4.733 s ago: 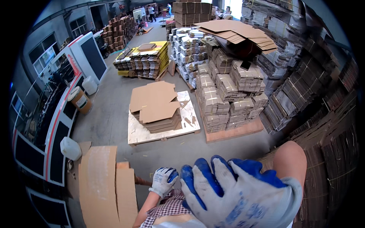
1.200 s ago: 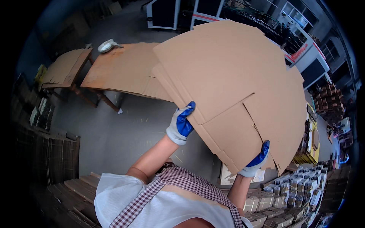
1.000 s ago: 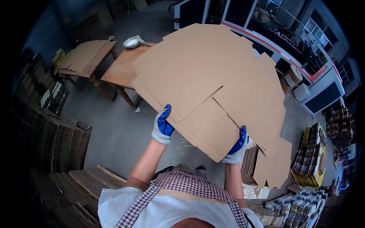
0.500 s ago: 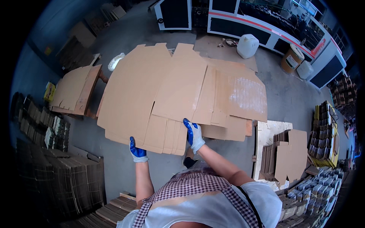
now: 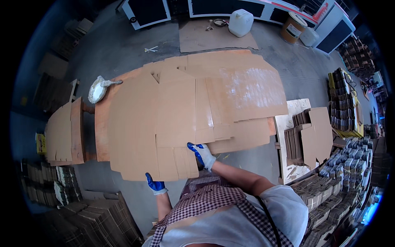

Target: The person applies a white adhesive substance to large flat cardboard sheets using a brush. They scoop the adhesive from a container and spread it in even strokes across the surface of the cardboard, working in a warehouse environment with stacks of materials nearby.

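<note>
Lowered onto the table [image 5: 101,136], cardboard sheets [image 5: 173,119] now lie beside bowl [image 5: 97,89].

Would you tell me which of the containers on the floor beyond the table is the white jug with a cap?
It is the white plastic jug, squarish with a top cap, standing left of the round brown drum and the white bucket.

Both arms reach forward from the lower edge, each hand in a white glove with a blue palm. The left hand [image 5: 156,185] sits lower and nearer the body, fingers curled, its forearm short and nearly upright in view. The right hand [image 5: 201,153] reaches farther ahead, fingers spread and pointing up-left, its bare forearm slanting back to a white sleeve.
</note>
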The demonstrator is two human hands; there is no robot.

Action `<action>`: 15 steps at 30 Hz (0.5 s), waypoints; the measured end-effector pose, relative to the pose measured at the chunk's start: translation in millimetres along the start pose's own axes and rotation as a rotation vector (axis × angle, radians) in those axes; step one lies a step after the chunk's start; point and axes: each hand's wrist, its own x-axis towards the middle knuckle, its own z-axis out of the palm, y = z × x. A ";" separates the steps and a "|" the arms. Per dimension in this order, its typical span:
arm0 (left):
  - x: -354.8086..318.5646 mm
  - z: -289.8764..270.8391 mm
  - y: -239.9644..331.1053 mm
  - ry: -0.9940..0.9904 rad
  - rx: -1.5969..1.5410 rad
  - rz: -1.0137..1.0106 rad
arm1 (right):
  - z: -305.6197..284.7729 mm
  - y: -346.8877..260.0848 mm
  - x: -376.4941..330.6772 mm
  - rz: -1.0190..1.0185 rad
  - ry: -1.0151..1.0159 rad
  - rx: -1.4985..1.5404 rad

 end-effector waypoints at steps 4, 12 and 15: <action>15.8 -9.0 14.7 -0.025 0.016 -0.067 | 21.5 -4.2 1.4 0.019 0.036 0.035; 44.0 -21.7 39.7 0.006 0.146 -0.211 | 38.6 -11.8 17.4 0.126 0.093 -0.093; 42.8 -14.4 44.3 0.138 0.289 -0.295 | 27.1 0.1 20.1 0.120 0.099 -0.109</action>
